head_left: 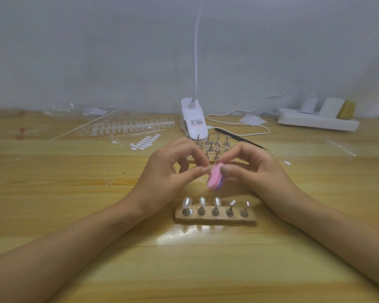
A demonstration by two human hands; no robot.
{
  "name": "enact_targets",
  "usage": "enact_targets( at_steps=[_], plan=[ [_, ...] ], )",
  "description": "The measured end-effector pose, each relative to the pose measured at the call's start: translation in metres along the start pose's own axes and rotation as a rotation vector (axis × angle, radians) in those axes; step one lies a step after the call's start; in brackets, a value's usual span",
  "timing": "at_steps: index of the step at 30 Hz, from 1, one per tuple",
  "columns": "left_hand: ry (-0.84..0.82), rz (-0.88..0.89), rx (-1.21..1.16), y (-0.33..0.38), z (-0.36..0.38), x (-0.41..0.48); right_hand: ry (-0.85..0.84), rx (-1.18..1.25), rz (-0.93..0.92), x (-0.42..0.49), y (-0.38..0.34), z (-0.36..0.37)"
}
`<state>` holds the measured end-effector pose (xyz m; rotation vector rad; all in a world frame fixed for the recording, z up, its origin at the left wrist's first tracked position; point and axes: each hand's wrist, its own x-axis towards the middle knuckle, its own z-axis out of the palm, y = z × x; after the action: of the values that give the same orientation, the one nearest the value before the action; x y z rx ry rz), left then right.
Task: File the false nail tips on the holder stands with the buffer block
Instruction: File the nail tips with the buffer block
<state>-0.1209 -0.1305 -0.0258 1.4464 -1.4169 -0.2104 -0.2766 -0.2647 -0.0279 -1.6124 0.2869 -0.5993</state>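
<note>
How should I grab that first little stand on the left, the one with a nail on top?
Probably pinch the leftmost stand low, at its round metal foot, coming from the left: that side is open, while the next stand sits close on its right. Stay off the nail tip on top; it needs filing.

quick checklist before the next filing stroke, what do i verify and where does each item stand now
1. Buffer block gripped: ok, the right hand pinches it.
2. Left hand holding a tip against the block: cannot tell, its fingertips meet at the block's edge.
3. Tips seated on the near holder: ok for the three nail tips on the left.
4. The two right stands loaded: cannot tell, too small.
5. Block apart from the holder's stands: ok.
</note>
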Motion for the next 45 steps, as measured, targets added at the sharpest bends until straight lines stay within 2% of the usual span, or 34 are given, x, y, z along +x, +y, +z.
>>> enact_targets(
  at_steps=[2,6,9,13,16,20,23,24,27,30,34,37,38,41,44,45],
  plan=[
    [0.000,0.001,0.002,0.0003,-0.0001,0.0000,0.112,0.032,-0.032,0.0015,-0.0004,-0.0021],
    [-0.001,0.011,0.003,0.0011,0.0001,-0.0001,-0.052,-0.008,0.022,0.0002,0.0015,-0.0016],
    [-0.004,0.011,0.003,0.0017,0.0004,0.0001,0.108,0.029,-0.044,0.0024,0.0010,-0.0030],
    [-0.002,0.020,0.006,0.0022,0.0005,0.0002,-0.067,0.017,0.019,0.0006,0.0023,-0.0019],
    [-0.001,0.017,0.006,0.0029,0.0004,-0.0004,0.092,0.071,-0.025,0.0031,0.0018,-0.0037],
    [0.000,0.013,0.011,0.0030,0.0005,0.0001,-0.081,0.020,0.016,0.0007,0.0023,-0.0017],
    [-0.011,0.013,0.018,0.0035,0.0009,0.0004,0.101,0.038,-0.042,0.0028,0.0014,-0.0030],
    [-0.010,0.015,0.018,0.0035,0.0009,0.0004,0.090,0.040,-0.025,0.0032,0.0015,-0.0038],
    [-0.009,0.022,0.028,0.0031,0.0008,0.0004,-0.077,0.020,0.030,0.0005,0.0022,-0.0013],
    [-0.011,0.000,0.019,0.0022,0.0007,0.0005,0.093,0.026,-0.029,0.0022,0.0003,-0.0024],
    [-0.012,0.013,0.017,0.0024,0.0006,0.0001,-0.055,0.006,0.028,0.0009,0.0011,-0.0012],
    [-0.012,-0.002,0.012,0.0019,0.0004,0.0003,0.090,0.022,-0.031,0.0024,0.0005,-0.0028],
    [-0.014,-0.001,0.012,0.0017,0.0003,0.0001,0.088,0.024,-0.017,0.0028,0.0006,-0.0033],
    [-0.017,0.010,0.017,0.0026,0.0007,0.0000,-0.058,0.003,0.030,0.0007,0.0018,-0.0012],
    [-0.005,-0.009,0.009,0.0026,0.0003,0.0004,0.108,0.000,-0.028,0.0020,0.0007,-0.0023],
    [-0.003,-0.017,0.005,0.0024,0.0001,0.0005,0.113,-0.007,-0.017,0.0025,0.0010,-0.0034]
  ],
)
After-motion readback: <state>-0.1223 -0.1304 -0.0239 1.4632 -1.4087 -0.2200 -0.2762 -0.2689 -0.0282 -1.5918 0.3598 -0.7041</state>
